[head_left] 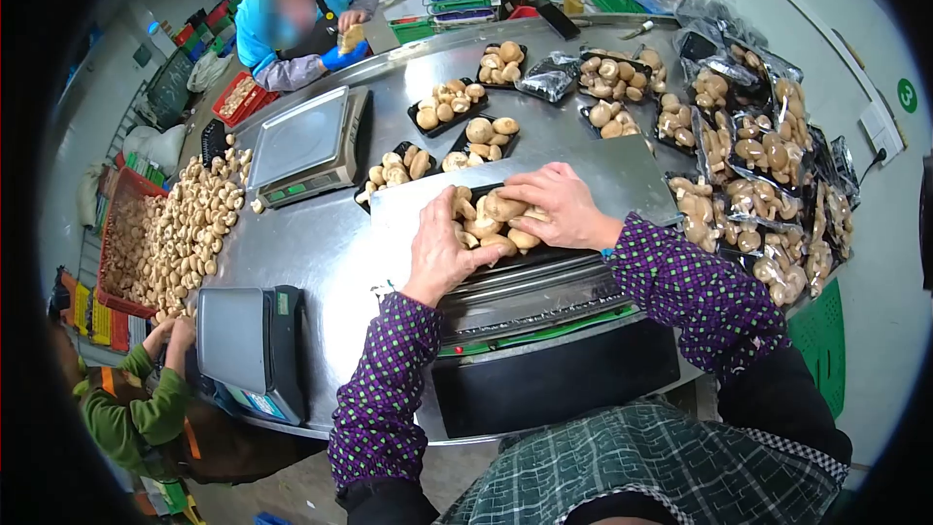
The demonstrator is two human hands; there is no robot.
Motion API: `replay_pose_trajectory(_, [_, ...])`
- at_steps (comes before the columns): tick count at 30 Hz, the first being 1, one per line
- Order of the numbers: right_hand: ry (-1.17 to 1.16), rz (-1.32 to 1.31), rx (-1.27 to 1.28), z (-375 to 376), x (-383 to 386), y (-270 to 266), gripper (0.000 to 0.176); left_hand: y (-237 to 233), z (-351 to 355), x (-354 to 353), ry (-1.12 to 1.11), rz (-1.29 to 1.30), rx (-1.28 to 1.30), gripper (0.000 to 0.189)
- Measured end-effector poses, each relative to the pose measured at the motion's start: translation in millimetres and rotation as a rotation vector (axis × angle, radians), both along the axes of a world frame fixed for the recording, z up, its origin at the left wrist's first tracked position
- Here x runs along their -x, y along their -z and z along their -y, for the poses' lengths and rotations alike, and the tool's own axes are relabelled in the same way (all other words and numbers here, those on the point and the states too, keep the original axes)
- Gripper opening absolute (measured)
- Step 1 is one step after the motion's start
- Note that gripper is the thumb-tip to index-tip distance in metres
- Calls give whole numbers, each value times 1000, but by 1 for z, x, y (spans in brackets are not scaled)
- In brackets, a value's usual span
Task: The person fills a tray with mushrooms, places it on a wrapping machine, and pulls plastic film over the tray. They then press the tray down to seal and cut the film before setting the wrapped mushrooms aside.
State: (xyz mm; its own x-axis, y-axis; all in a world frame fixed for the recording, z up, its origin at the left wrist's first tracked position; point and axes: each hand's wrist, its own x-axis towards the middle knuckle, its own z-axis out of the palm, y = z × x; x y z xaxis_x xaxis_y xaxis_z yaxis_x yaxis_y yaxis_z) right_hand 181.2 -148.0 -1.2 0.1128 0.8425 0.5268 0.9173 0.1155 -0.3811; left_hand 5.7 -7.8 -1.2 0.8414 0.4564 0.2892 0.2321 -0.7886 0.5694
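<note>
Loose mushrooms [185,224] pile up at the left of the table [321,243], beside a scale [306,146]. At centre, the left hand [442,253] cups a mushroom heap [494,217] in a black tray [533,258] on the wrapping machine [544,301]. The right hand [564,209] lies spread over it, neither clenched. They seem to be settling the fill, and any next move calls for a level heap. Wrapped packs [768,156] crowd the right.

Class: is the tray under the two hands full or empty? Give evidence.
Full: mushrooms pile across the tray, with the left hand and right hand cupping them.
</note>
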Motion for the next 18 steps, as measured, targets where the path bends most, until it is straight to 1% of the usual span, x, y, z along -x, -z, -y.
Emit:
replay_pose_trajectory(2, [19,13,4,4,2,-1,34,2,6,-1,-23,45,-17,94])
replay_pose_trajectory(4, [-38,-61,47,4,-1,-9,35,1,15,4,9,89,5,92])
replay_pose_trajectory(5, [-61,-86,27,3,-2,-4,36,5,16,4,-13,103,12,92])
replay_pose_trajectory(6, [-54,-96,31,5,2,0,36,10,19,6,-38,109,26,92])
replay_pose_trajectory(8, [40,-5,34,0,6,0,36,12,18,4,-45,100,35,92])
replay_pose_trajectory(10, [4,-57,-25,-1,-5,2,36,10,18,5,-46,89,35,93])
replay_pose_trajectory(12, [-33,-90,-95,-5,-13,-1,37,5,14,6,-48,71,153,93])
replay_pose_trajectory(14, [125,-204,42,1,-11,0,38,4,17,4,-46,69,155,94])
replay_pose_trajectory(15, [120,-77,-12,2,-2,4,39,9,17,2,-71,75,121,95])
replay_pose_trajectory(16, [96,-40,-45,-2,3,4,39,12,19,0,-95,83,88,95])
replay_pose_trajectory(18, [55,-80,-42,-6,1,7,38,11,18,2,-111,94,115,95])
